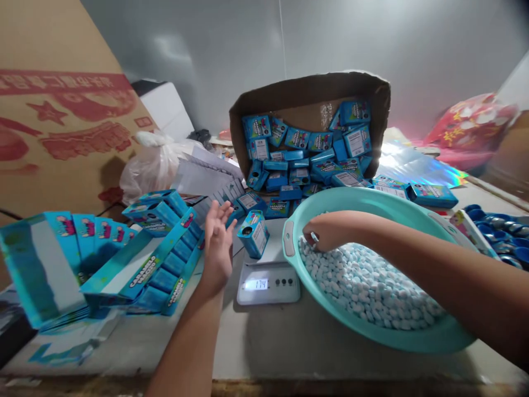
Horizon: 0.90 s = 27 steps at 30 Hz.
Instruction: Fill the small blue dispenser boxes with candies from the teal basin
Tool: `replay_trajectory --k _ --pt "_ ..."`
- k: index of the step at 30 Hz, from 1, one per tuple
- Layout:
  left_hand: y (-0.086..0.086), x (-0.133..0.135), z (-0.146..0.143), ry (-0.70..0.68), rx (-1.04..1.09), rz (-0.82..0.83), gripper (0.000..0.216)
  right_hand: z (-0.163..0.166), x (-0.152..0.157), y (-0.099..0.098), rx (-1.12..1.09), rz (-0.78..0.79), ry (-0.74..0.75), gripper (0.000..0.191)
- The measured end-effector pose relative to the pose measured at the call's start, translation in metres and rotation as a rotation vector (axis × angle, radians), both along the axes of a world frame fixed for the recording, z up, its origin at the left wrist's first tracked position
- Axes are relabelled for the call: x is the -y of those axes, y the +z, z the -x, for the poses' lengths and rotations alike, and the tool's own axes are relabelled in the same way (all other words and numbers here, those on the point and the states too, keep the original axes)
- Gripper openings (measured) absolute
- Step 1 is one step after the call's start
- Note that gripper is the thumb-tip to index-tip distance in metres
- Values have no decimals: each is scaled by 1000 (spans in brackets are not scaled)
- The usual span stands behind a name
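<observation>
My left hand is raised with its fingers apart, holding nothing, to the left of a small blue box. That box stands upright on a white digital scale, and a dark round opening shows in its top. The scale's display reads 174. Inside a turquoise basin, my right hand reaches into small white and pale-blue candies at the left side. Its fingers are curled down into them, and the fingertips are partly hidden.
A tipped cardboard carton full of blue boxes stands behind the scale. Blue display trays holding boxes lie at the left. Blue round caps sit at the far right. A large printed carton rises at the left.
</observation>
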<state>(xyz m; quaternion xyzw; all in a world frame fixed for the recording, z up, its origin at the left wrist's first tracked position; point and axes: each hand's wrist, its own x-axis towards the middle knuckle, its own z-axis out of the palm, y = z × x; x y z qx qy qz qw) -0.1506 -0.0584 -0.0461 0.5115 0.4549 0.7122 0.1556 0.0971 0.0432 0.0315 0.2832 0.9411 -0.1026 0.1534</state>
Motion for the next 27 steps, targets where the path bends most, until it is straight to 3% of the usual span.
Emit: replay_trajectory --k 5,17,22,27 --pt "6 0 0 -74 238 33 70 1 1 1 29 -1 -23 36" --pt "23 15 5 -42 315 -25 68 1 -4 -3 37 -5 -23 30" --pt "13 8 7 -70 159 36 54 2 -4 -3 33 -6 -29 29" --pt "-9 2 5 -245 -158 367 90 1 -7 -9 7 -1 -4 27"
